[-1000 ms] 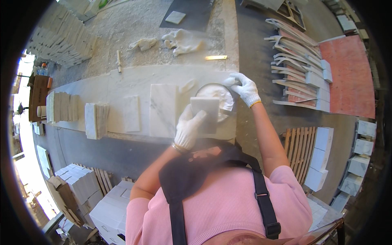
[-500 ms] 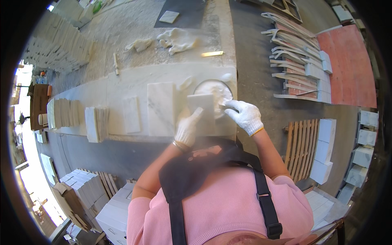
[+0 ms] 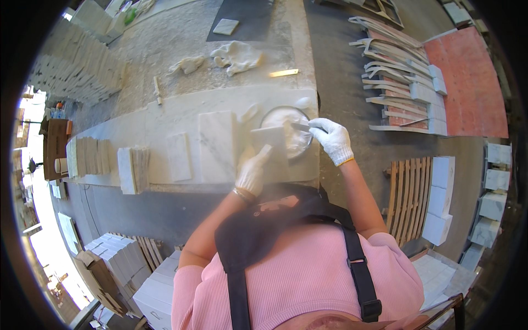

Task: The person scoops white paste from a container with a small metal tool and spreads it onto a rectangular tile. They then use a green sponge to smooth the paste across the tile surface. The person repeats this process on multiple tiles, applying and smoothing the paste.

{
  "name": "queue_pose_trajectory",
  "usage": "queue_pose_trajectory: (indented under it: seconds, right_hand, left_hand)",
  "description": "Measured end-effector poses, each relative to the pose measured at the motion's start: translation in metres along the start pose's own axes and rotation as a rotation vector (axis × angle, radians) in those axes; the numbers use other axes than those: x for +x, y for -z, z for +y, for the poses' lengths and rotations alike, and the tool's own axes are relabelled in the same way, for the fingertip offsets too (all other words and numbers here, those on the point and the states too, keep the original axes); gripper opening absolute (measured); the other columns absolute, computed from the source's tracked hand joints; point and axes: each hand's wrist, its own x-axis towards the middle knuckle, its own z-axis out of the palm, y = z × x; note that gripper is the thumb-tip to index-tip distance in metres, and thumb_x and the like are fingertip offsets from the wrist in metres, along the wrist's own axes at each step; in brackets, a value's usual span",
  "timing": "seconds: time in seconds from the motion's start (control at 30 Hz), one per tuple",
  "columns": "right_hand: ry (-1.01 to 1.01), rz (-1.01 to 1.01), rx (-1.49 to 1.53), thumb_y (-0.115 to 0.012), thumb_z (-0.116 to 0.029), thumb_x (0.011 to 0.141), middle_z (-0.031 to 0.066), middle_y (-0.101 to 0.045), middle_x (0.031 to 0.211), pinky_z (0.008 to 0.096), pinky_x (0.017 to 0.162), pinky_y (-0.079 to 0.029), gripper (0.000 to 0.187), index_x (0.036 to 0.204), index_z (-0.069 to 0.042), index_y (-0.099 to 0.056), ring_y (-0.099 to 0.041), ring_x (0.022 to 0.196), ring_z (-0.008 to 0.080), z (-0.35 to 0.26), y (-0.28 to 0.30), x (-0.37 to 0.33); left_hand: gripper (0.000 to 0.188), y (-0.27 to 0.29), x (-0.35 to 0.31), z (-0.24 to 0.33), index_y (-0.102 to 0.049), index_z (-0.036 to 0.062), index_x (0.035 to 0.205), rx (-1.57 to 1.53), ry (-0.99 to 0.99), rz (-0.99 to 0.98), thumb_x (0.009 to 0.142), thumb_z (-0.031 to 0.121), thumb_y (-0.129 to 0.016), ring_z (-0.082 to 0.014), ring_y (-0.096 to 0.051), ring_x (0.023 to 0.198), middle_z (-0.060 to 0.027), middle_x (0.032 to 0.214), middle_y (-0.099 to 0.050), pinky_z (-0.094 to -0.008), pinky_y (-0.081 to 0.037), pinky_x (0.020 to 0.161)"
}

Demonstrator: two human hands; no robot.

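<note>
"One pale grey, rectangular stone tile (image 3: 270,141): which hand has it?"

"The white-gloved left hand (image 3: 252,175); its grip holds the tile, thumb laid across the upper face."

"Where is the tile, exactly?"

"Over the pale stone counter (image 3: 159,121), hiding the left edge of a round, dark-rimmed bowl (image 3: 284,106) of white paste (image 3: 282,116) from view."

"And the white-gloved right hand (image 3: 332,141)?"

"Its grip is narrow, pinching a thin, flat grey tool (image 3: 300,127) that reaches over the bowl. A veined white marble slab (image 3: 216,146) lies left of the tile."
</note>
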Motion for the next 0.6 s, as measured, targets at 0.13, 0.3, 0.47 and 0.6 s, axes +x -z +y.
queue_pose_trajectory:
  seconds: [0.13, 0.3, 0.47, 0.6]
  right_hand:
    - [-0.116, -0.101, 0.24, -0.077, -0.014, 0.092, 0.002, -0.079, 0.098, 0.0254, 0.068, -0.053, 0.024, 0.115, -0.006, -0.078, -0.069, 0.077, 0.0099, 0.0, -0.001, 0.001]
    - [-0.242, -0.096, 0.473, -0.074, -0.011, 0.093, 0.0013, -0.075, 0.09, 0.0207, 0.057, -0.043, 0.025, 0.117, -0.004, -0.076, -0.06, 0.067, 0.0048, -0.021, 0.018, -0.003]
    - [-0.236, -0.038, 0.515, -0.074, -0.012, 0.094, 0.003, -0.075, 0.089, 0.0209, 0.059, -0.044, 0.025, 0.118, -0.003, -0.076, -0.06, 0.068, 0.0053, -0.048, 0.029, -0.012]
    - [-0.137, -0.038, 0.464, -0.075, -0.009, 0.094, 0.0032, -0.075, 0.091, 0.0213, 0.061, -0.046, 0.024, 0.117, -0.003, -0.076, -0.061, 0.07, 0.0051, -0.061, 0.028, -0.015]
  left_hand:
    - [0.042, 0.002, 0.002, -0.003, -0.063, -0.0004, 0.134, -0.031, 0.016, -0.015, 0.102, 0.025, -0.071, -0.0164, -0.067, 0.098, -0.0088, 0.114, -0.071, -0.0329, -0.056, 0.084]
    - [0.041, 0.002, 0.003, -0.003, -0.062, 0.0013, 0.136, -0.049, 0.005, -0.031, 0.102, 0.022, -0.07, -0.0163, -0.07, 0.097, -0.0086, 0.114, -0.072, -0.0324, -0.057, 0.084]
    - [0.041, 0.0, 0.001, -0.001, -0.062, 0.0024, 0.137, -0.127, 0.031, -0.071, 0.102, 0.022, -0.07, -0.016, -0.068, 0.101, -0.0077, 0.117, -0.071, -0.0329, -0.056, 0.087]
    - [0.041, -0.002, 0.001, 0.002, -0.062, 0.0028, 0.139, -0.125, 0.03, -0.062, 0.102, 0.021, -0.07, -0.0162, -0.068, 0.103, -0.0076, 0.118, -0.072, -0.0331, -0.056, 0.09]
